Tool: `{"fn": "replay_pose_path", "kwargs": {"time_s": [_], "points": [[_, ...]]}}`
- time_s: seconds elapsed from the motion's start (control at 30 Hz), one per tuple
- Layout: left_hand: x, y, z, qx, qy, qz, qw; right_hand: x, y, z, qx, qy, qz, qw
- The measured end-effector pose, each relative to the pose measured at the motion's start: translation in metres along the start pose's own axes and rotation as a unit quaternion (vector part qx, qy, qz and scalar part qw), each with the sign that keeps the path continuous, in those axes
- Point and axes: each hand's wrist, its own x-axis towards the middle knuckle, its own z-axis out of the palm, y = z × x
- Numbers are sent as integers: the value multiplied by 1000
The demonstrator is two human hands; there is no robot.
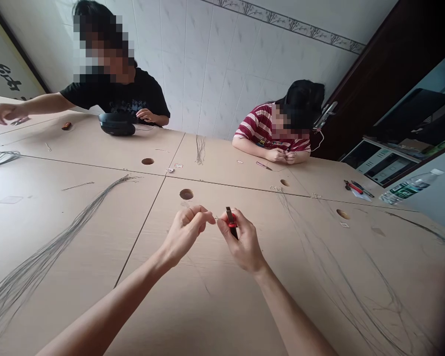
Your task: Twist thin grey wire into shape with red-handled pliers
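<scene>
Black brush characters appear on the scroll (pixel 7 66) at the far left; the view edge cuts them off. Print on the black shirt (pixel 148 91) of the person at the far left is not legible. The bottle (pixel 426 181) at the far right carries a green label (pixel 403 190); its lettering is too small to read. The left grip (pixel 183 230) is closed at the fingertips on a thin wire (pixel 216 218); the wire's ends cannot be traced. The right grip (pixel 246 242) is closed around the pliers (pixel 231 224); fingers and palm cover much of the red handle, and whether the jaws are parted cannot be determined. Wire and pliers are above the counter (pixel 207 326), between two bundles. The left bundle (pixel 74 225) lies diagonally, its near end cut off by the view edge. The right bundle (pixel 334 269) is spread loosely; individual strands are hard to separate. The person at the far right has both hands together; any item held there is indistinct. A black device (pixel 116 124) at the far left blocks part of the torso behind it. A red-handled tool (pixel 352 187) lies near the bottle.
</scene>
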Motion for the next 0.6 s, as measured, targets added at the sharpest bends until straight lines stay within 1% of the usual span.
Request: {"fn": "replay_pose_path", "kwargs": {"time_s": [0.1, 0.2, 0.43, 0.6], "points": [[1, 2, -1, -14, 1, -14, 1000, 0, 0, 0, 1, -10, -1, 1000], [2, 1, -3, -30, -14, -24, 999, 0, -2, 0, 12, -20, -3, 1000], [5, -1, -11, -40, -49, -18, 998, -1, -8, -2, 66, -75, 32, 994], [6, -3, -14, -50, -57, -38, 996, -1, -7, -1, 61, -72, 30, 995]]}}
